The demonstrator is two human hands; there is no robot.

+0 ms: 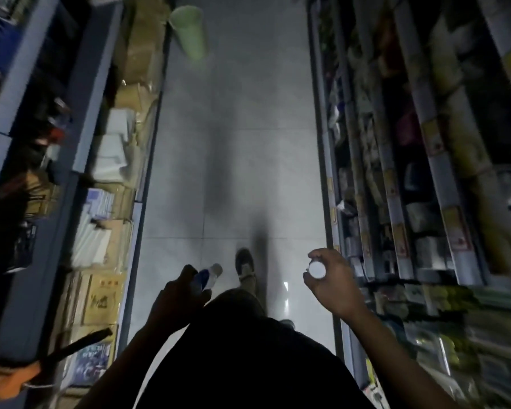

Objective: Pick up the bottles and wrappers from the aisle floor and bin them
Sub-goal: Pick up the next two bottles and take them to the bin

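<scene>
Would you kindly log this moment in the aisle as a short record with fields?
place: narrow aisle, tiled floor between stocked shelves
left hand: grips a clear bottle with blue label
right hand: grips a bottle, white cap facing the camera
bin: green bin at the far end, left side
litter on floor: none clearly visible

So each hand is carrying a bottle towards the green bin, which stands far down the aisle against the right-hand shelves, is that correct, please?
Not quite: the head view shows the green bin against the left-hand shelves, not the right. The rest holds: the left hand and right hand each grip a bottle.
</scene>
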